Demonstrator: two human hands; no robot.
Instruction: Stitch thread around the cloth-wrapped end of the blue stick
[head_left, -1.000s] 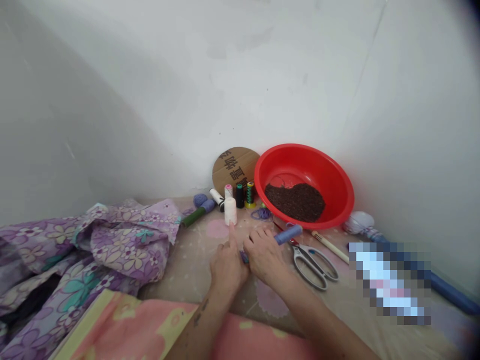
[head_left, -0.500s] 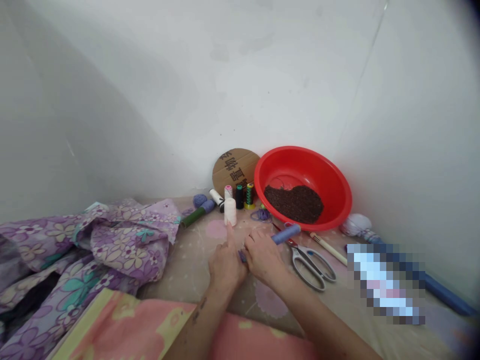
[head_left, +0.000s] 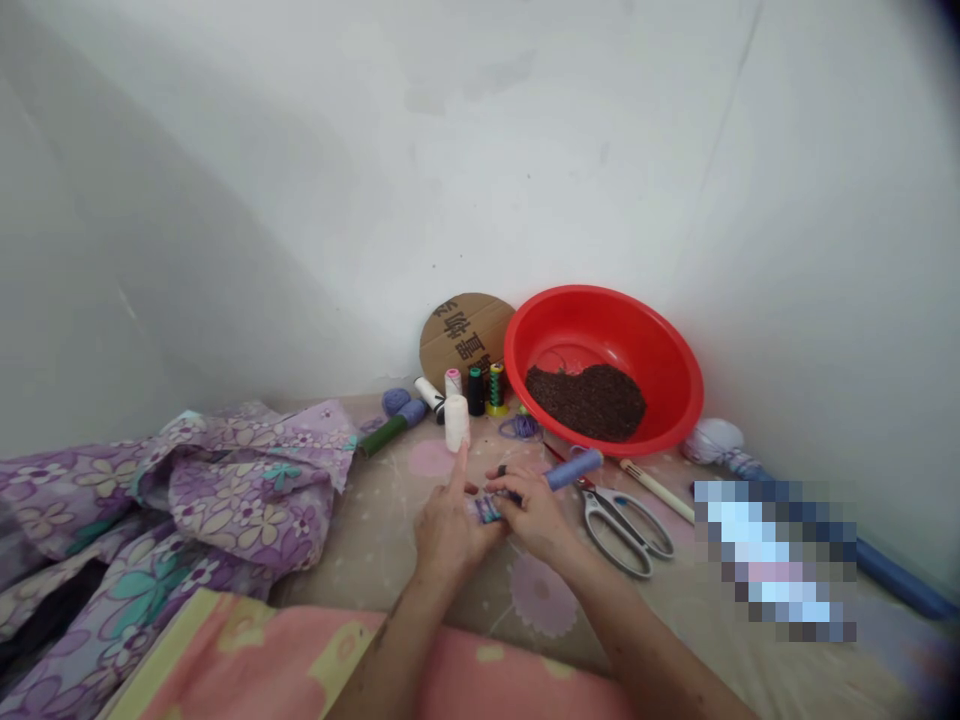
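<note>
My left hand (head_left: 448,530) has its index finger stretched forward, the tip close to the white thread spool (head_left: 456,425). Its other fingers are bent about a small bundle of purple-and-teal patterned cloth (head_left: 489,508). Over the same bundle, from the right side, bend the fingers of my right hand (head_left: 536,512), with a dark ring on one. Just past the right hand a light-blue roll (head_left: 574,468) sticks out; whether it joins the patterned bundle cannot be seen. Scissors (head_left: 626,530) with grey-and-white handles lie right of my right hand.
Behind stand small thread spools (head_left: 475,392), a cardboard disc (head_left: 457,340) and a red basin (head_left: 679,390) with dark grains. Floral cloth (head_left: 247,490) is heaped left, a pink-yellow cloth (head_left: 300,640) in front. A cream stick (head_left: 660,492) and blue rod (head_left: 900,580) lie right.
My right fingers have lifted and spread a little, so more of the patterned bundle shows between the hands. The left index finger still points forward. The view has shifted slightly.
</note>
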